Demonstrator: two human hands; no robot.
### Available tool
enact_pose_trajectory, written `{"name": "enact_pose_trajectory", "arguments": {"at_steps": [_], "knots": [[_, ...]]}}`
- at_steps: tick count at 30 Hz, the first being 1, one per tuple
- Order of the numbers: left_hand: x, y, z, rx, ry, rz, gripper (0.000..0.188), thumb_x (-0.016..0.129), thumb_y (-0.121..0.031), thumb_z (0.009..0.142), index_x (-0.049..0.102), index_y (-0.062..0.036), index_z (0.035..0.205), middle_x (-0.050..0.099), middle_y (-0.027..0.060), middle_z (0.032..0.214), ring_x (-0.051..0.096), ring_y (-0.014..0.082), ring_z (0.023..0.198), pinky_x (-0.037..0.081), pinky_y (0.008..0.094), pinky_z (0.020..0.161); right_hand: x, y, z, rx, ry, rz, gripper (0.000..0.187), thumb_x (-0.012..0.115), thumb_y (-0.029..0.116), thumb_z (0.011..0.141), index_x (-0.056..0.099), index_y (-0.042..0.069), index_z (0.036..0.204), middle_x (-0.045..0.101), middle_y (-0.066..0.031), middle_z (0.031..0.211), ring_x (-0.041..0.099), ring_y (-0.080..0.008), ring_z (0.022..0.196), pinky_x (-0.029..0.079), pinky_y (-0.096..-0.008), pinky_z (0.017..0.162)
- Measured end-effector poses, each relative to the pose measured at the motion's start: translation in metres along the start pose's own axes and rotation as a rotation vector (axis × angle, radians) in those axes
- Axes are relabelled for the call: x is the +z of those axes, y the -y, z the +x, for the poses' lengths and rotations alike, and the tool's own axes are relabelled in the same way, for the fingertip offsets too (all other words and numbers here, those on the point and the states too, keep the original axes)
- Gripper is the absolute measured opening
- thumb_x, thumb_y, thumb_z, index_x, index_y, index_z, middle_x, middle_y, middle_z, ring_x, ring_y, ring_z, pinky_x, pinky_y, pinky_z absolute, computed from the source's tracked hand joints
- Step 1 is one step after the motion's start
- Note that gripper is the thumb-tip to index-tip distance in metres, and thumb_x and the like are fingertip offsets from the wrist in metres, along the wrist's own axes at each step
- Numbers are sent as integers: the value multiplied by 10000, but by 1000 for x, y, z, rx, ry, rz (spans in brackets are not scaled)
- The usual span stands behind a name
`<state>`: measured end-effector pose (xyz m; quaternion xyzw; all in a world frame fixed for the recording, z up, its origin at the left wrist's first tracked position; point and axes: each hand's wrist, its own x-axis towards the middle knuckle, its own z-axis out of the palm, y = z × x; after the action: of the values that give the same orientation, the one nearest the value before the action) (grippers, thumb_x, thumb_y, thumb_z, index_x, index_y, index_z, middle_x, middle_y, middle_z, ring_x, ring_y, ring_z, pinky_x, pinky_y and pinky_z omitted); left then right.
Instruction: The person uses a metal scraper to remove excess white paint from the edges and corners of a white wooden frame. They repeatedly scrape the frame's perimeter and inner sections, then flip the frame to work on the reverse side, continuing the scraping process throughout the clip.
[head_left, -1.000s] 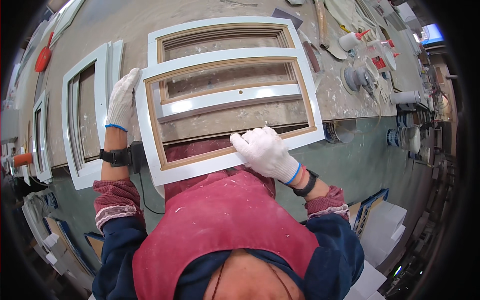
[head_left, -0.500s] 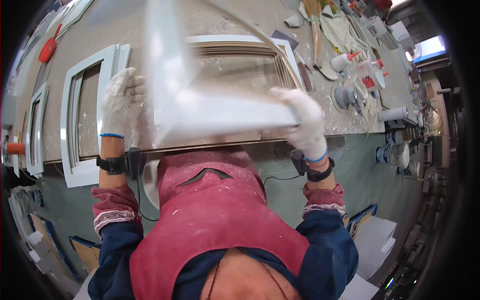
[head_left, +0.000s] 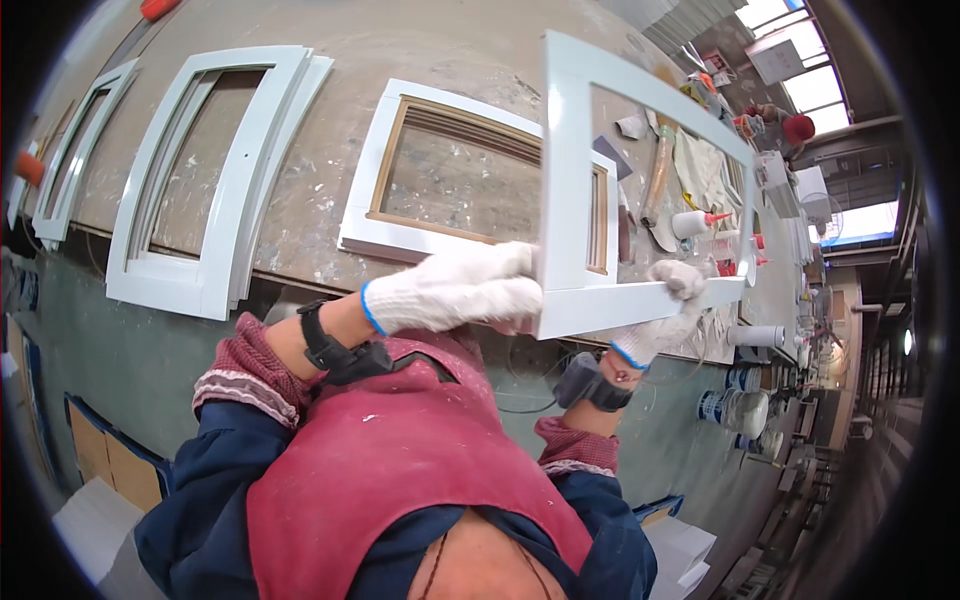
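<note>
Raised frame: you have the white frame (head_left: 590, 308) tilted up right of centre in the picture, its lower rail toward you; whether it touches the table (head_left: 420, 45) cannot be told.
Right hand: yours (head_left: 662, 318) is curled around that lower rail, grasping it, in the right half.
Left hand: yours (head_left: 450, 290), at centre, is stretched out to the lower left corner of the raised frame; you cannot tell whether its fingers grip, as their ends are partly hidden.
Lying frame: just beyond your left hand, flat on the table, partly covered by the raised frame, is a white frame with a brown inner edge (head_left: 366, 170).
Leaning stack: tall white frames (head_left: 228, 180) overlap in the upper left.
Bottle: white with a red tip (head_left: 688, 224), seen through the raised frame's opening.
</note>
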<state>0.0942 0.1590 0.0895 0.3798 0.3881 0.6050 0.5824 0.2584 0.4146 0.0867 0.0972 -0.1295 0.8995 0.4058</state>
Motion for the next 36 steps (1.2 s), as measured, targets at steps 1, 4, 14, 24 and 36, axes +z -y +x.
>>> {"name": "enact_pose_trajectory", "arguments": {"at_steps": [1, 4, 14, 24, 36], "knots": [[7, -9, -7, 39, -88, 200, 507, 586, -306, 967, 478, 0, 1357, 607, 71, 1117, 556, 120, 980, 479, 280, 842, -9, -10, -6, 42, -39, 38, 238, 487, 137, 972, 377, 134, 760, 340, 36, 666, 350, -125, 608, 373, -309, 648], [5, 0, -11, 59, -166, 232, 467, 567, -297, 978, 500, 0, 1332, 602, 66, 1109, 557, 124, 990, 481, 285, 833, -29, -34, -16, 9, -122, -56, 165, 491, 122, 969, 456, 110, 808, 369, 34, 658, 369, -126, 600, 372, -299, 644], [-14, -15, -26, 188, -480, 174, 484, 510, -392, 1001, 529, 0, 1286, 656, 71, 1042, 624, 155, 982, 530, 307, 795, -33, -52, -23, 200, -230, 184, 123, 538, 36, 914, 580, 55, 1028, 426, 43, 702, 406, -108, 603, 396, -297, 630], [-74, -50, -44, 486, -866, 402, 517, 413, -445, 1036, 619, -11, 1226, 667, 85, 1013, 656, 148, 865, 543, 299, 756, -22, -63, -34, 328, -179, 258, 99, 544, 72, 931, 585, 45, 1017, 345, 56, 680, 373, -89, 594, 385, -309, 638], [-51, 43, -99, 283, -727, -360, 592, 668, -323, 911, 435, 11, 1341, 602, 120, 976, 608, 188, 819, 526, 301, 670, -5, -134, -9, 523, -94, -104, 364, 572, 321, 982, 541, 47, 1219, 469, 20, 781, 497, -123, 726, 489, -353, 768]]}}
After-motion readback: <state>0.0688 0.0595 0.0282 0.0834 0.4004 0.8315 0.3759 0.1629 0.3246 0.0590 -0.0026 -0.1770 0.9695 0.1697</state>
